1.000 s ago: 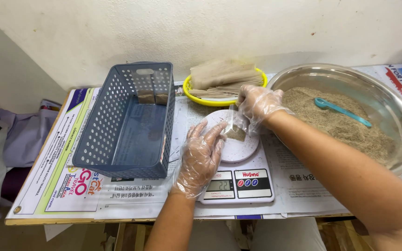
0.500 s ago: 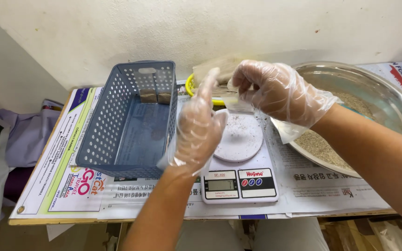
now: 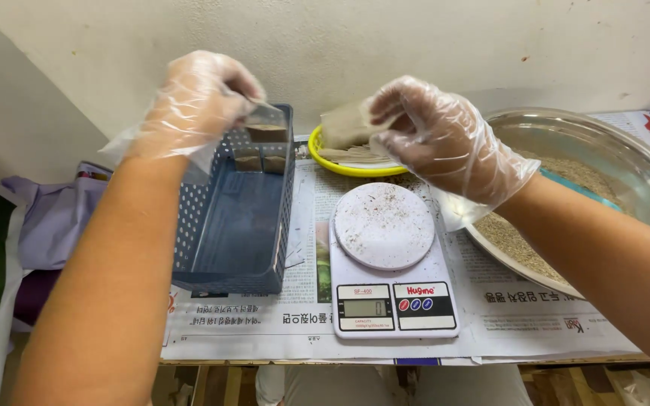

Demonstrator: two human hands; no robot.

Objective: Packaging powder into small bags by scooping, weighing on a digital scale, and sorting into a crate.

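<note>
Above the blue basket (image 3: 231, 225), the gloved left hand (image 3: 193, 105) pinches a small filled pouch (image 3: 267, 128) in its fingers. Meanwhile the right hand (image 3: 445, 139) grasps an empty brown pouch (image 3: 347, 124) over the yellow plate (image 3: 351, 165).

Both hands in thin clear plastic gloves, forearms bare. Left hand (image 3: 193, 101) raised at upper left of frame, fingers bunched and pinched downward, wrist bent, forearm running down to the lower left corner. Right hand (image 3: 445, 139) at upper centre, knuckles toward the camera, fingers curled and pinched together toward the left, loose glove cuff hanging, forearm running off to the lower right edge.
</note>
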